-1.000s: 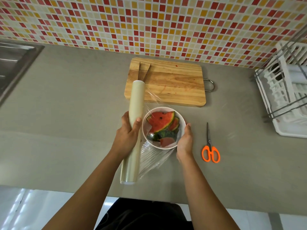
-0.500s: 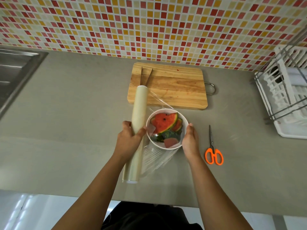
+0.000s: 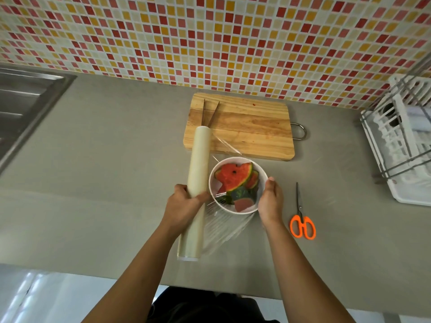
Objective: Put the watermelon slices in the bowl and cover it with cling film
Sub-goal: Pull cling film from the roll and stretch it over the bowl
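Round white bowl (image 3: 238, 184) with wedge-shaped watermelon slices (image 3: 234, 177), just before wooden board (image 3: 240, 125). Left hand (image 3: 184, 206) wrapped around cylindrical cling film roll (image 3: 194, 194), long axis toward board. Right hand (image 3: 270, 200) cupping bowl rim, pinning clear wrinkled film (image 3: 224, 226).

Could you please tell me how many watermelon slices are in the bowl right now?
About 3 show, all in the bowl: a big slice on top, one slice tucked to its right, and one rind-up slice nearer the person. Others may be hidden underneath.
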A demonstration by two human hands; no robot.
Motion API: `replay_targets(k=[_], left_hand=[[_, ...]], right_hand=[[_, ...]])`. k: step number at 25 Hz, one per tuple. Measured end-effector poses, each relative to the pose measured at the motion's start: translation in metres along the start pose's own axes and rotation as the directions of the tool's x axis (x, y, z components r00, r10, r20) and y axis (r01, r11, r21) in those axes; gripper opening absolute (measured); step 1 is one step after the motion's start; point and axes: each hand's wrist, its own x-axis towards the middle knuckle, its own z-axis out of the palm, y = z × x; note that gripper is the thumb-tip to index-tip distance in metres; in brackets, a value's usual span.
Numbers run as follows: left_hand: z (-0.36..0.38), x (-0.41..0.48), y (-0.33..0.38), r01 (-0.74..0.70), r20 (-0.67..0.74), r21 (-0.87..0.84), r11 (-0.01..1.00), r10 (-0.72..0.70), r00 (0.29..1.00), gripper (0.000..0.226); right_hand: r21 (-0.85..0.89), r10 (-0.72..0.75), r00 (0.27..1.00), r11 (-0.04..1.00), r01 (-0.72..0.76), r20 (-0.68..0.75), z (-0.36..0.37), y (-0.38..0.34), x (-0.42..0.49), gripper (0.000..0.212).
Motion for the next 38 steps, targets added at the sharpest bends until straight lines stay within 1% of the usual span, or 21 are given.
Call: replay_targets(k=[4, 7, 9, 10, 11, 13, 16, 17, 18, 20, 21, 22, 25, 27, 29, 32, 34, 38], left_hand=[[-0.002, 0.010, 0.015, -0.023, 0.010, 0.017, 1.000, 0.023, 1.000, 0.051], [0.001, 0.009, 0.017, -0.025, 0.047, -0.077, 0.997, 0.029, 0.998, 0.053], [-0.001, 0.005, 0.015, 0.001, 0.073, -0.176, 0.984, 0.012, 0.997, 0.062], [-0.003, 0.004, 0.013, 0.018, 0.087, -0.192, 0.981, -0.001, 0.996, 0.067], [-0.005, 0.004, 0.010, 0.025, 0.091, -0.177, 0.984, -0.009, 0.996, 0.067], [-0.009, 0.002, 0.005, 0.026, 0.089, -0.131, 0.991, -0.014, 0.996, 0.059], [-0.008, -0.003, 0.002, 0.015, 0.108, -0.098, 0.995, -0.004, 0.994, 0.056], [-0.006, -0.006, 0.001, -0.009, 0.101, -0.107, 0.994, 0.020, 0.995, 0.054], [-0.005, -0.009, -0.001, -0.021, 0.095, -0.158, 0.987, 0.036, 0.995, 0.055], [-0.008, -0.014, -0.004, 0.010, 0.117, -0.279, 0.960, 0.024, 0.993, 0.067], [-0.010, -0.016, -0.007, 0.022, 0.138, -0.279, 0.960, 0.017, 0.990, 0.071], [-0.012, -0.018, -0.011, 0.021, 0.146, -0.241, 0.970, 0.015, 0.989, 0.070], [-0.014, -0.021, -0.020, -0.031, 0.080, -0.051, 0.998, 0.035, 0.996, 0.052], [-0.007, -0.023, -0.026, -0.097, 0.012, 0.066, 0.993, 0.096, 0.995, 0.046], [0.002, -0.029, -0.028, -0.140, -0.062, 0.063, 0.988, 0.144, 0.988, 0.044], [0.008, -0.034, -0.031, -0.160, -0.165, 0.019, 0.987, 0.161, 0.973, 0.038], [0.010, -0.034, -0.031, -0.139, -0.190, 0.010, 0.990, 0.139, 0.972, 0.037], [0.007, -0.031, -0.035, -0.103, -0.191, 0.023, 0.994, 0.106, 0.976, 0.036]], right_hand=[[0.019, -0.006, 0.999, 1.000, 0.006, -0.038, 0.008, -0.009, 0.016, 0.041], [-0.023, -0.009, 1.000, 1.000, 0.009, -0.012, 0.014, -0.011, 0.027, 0.043], [-0.057, -0.026, 1.000, 0.998, 0.026, -0.009, 0.015, -0.010, 0.030, 0.045], [-0.071, -0.032, 0.999, 0.997, 0.031, -0.015, 0.015, -0.009, 0.031, 0.045], [-0.080, -0.035, 0.999, 0.996, 0.033, -0.019, 0.015, -0.010, 0.031, 0.046], [-0.086, -0.041, 0.999, 0.996, 0.039, -0.020, 0.015, -0.012, 0.030, 0.046], [-0.102, -0.060, 0.998, 0.993, 0.057, -0.027, 0.014, -0.014, 0.028, 0.046], [-0.111, -0.069, 0.997, 0.992, 0.066, -0.032, 0.014, -0.014, 0.027, 0.047], [-0.120, -0.080, 0.996, 0.990, 0.074, -0.040, 0.014, -0.015, 0.027, 0.047], [-0.136, -0.089, 0.995, 0.987, 0.081, -0.051, 0.013, -0.015, 0.027, 0.047], [-0.144, -0.089, 0.995, 0.986, 0.081, -0.049, 0.013, -0.015, 0.027, 0.047], [-0.150, -0.090, 0.995, 0.985, 0.083, -0.046, 0.012, -0.015, 0.027, 0.047], [-0.153, -0.092, 0.995, 0.985, 0.085, -0.041, 0.012, -0.015, 0.027, 0.047], [-0.155, -0.091, 0.995, 0.984, 0.083, -0.041, 0.012, -0.015, 0.027, 0.047], [-0.149, -0.085, 0.996, 0.986, 0.078, -0.038, 0.012, -0.015, 0.027, 0.047], [-0.154, -0.081, 0.996, 0.985, 0.075, -0.029, 0.011, -0.014, 0.028, 0.047], [-0.156, -0.084, 0.996, 0.985, 0.079, -0.027, 0.011, -0.015, 0.028, 0.047], [-0.143, -0.066, 0.998, 0.988, 0.063, -0.021, 0.011, -0.015, 0.026, 0.047]])
